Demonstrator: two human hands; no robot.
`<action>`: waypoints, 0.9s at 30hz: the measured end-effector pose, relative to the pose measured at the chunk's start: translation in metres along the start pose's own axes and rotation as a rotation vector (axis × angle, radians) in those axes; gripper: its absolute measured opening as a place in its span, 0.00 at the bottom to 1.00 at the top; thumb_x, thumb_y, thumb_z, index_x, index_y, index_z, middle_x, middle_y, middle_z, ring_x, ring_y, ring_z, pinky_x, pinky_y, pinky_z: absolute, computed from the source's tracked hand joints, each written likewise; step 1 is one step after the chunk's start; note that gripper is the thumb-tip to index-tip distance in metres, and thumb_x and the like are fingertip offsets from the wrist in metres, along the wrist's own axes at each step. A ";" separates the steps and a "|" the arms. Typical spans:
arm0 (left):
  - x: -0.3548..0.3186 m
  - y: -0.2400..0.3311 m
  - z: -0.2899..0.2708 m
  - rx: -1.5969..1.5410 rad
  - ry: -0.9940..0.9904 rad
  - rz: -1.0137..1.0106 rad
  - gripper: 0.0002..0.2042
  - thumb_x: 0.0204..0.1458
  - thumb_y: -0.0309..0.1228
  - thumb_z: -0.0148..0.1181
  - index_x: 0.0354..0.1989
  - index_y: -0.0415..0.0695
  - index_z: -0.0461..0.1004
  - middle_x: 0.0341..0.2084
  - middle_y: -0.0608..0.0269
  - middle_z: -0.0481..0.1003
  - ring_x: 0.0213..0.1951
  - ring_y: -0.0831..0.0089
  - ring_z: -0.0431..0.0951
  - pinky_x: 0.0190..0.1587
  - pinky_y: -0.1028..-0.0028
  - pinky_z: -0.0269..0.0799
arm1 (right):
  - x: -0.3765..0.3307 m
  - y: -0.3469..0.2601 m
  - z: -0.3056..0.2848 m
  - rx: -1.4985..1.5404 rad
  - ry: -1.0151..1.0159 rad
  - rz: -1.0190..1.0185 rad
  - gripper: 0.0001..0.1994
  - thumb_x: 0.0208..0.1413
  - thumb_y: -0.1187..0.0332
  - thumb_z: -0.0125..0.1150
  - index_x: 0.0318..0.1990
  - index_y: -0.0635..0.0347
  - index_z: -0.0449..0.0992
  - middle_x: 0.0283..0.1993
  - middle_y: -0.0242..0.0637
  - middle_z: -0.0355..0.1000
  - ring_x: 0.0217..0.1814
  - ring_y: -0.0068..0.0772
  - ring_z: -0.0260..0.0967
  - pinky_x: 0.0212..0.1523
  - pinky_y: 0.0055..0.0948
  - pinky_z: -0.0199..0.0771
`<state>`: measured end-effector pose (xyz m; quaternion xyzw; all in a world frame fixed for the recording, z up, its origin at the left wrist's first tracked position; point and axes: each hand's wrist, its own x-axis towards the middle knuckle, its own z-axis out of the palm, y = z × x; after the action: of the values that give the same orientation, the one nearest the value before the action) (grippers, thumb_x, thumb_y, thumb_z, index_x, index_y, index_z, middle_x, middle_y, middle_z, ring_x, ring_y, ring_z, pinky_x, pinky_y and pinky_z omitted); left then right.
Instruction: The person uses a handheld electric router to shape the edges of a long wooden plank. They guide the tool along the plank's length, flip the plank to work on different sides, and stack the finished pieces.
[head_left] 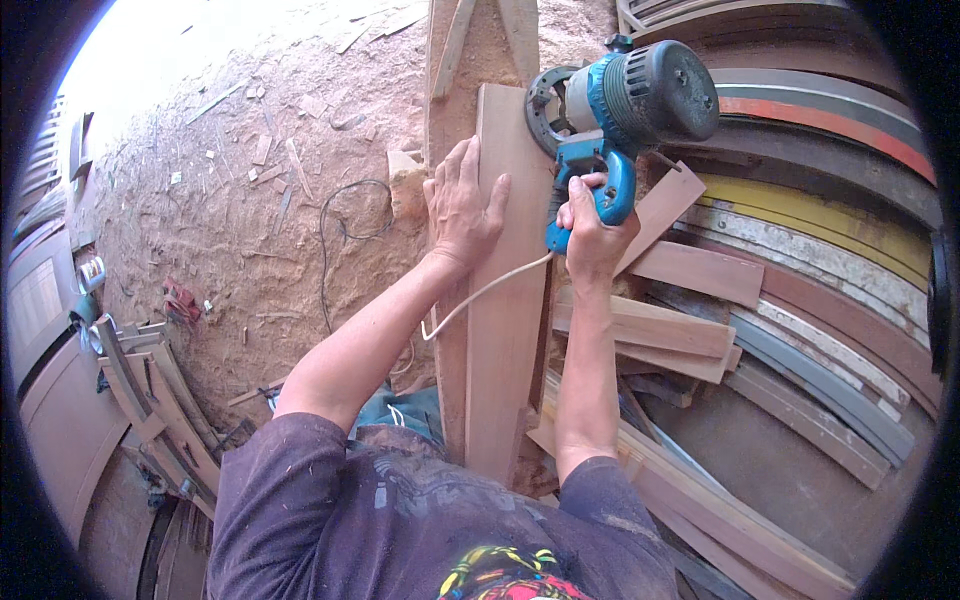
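Observation:
A blue and black electric router (pixel 630 105) lies tilted on its side, its round base against the right edge of a long wooden board (pixel 515 180). My right hand (pixel 596 225) is closed around the router's rear handle. A pale cord (pixel 490 290) runs from that handle across the board. My left hand (pixel 465 205) rests flat along the board's left edge, fingers stretched toward the far end and thumb apart. Beneath the board is a narrow, dusty wooden bench (pixel 455 385). The router's bit cannot be seen.
Wood offcuts (pixel 650 330) and stacked long planks (pixel 800 220) crowd the right side. Sawdust and scraps cover the ground (pixel 260 230) at left, where a dark cable (pixel 325 240) lies. Leaning wood pieces (pixel 160 400) stand at lower left.

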<state>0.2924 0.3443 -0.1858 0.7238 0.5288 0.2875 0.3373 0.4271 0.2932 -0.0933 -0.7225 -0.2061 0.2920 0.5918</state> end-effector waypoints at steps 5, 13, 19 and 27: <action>0.000 0.001 -0.001 -0.015 0.010 0.012 0.34 0.62 0.43 0.64 0.73 0.39 0.64 0.67 0.46 0.69 0.68 0.50 0.68 0.67 0.53 0.60 | -0.005 0.002 0.004 -0.003 -0.002 -0.047 0.04 0.63 0.75 0.67 0.37 0.60 0.76 0.24 0.28 0.72 0.21 0.18 0.69 0.22 0.23 0.67; -0.001 0.001 -0.001 -0.031 0.022 0.015 0.34 0.61 0.44 0.64 0.72 0.39 0.64 0.66 0.47 0.69 0.67 0.50 0.68 0.67 0.52 0.60 | -0.019 0.007 -0.003 -0.008 -0.032 -0.026 0.04 0.62 0.75 0.68 0.38 0.60 0.77 0.24 0.28 0.73 0.21 0.17 0.69 0.23 0.22 0.67; 0.021 0.010 0.004 -0.096 0.031 -0.055 0.37 0.57 0.54 0.68 0.64 0.36 0.68 0.58 0.43 0.70 0.63 0.48 0.69 0.66 0.52 0.63 | -0.020 0.003 -0.006 -0.008 -0.049 -0.059 0.03 0.62 0.76 0.67 0.38 0.59 0.77 0.24 0.27 0.73 0.21 0.17 0.68 0.23 0.22 0.65; 0.080 0.032 0.023 0.084 0.065 -0.206 0.43 0.44 0.60 0.75 0.53 0.33 0.68 0.53 0.41 0.69 0.61 0.45 0.69 0.67 0.54 0.64 | -0.020 0.006 -0.008 0.012 -0.080 -0.033 0.03 0.60 0.77 0.66 0.37 0.60 0.78 0.24 0.26 0.73 0.20 0.16 0.67 0.22 0.22 0.63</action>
<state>0.3511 0.4099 -0.1695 0.6696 0.6226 0.2521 0.3171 0.4177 0.2733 -0.0949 -0.7030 -0.2397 0.3121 0.5923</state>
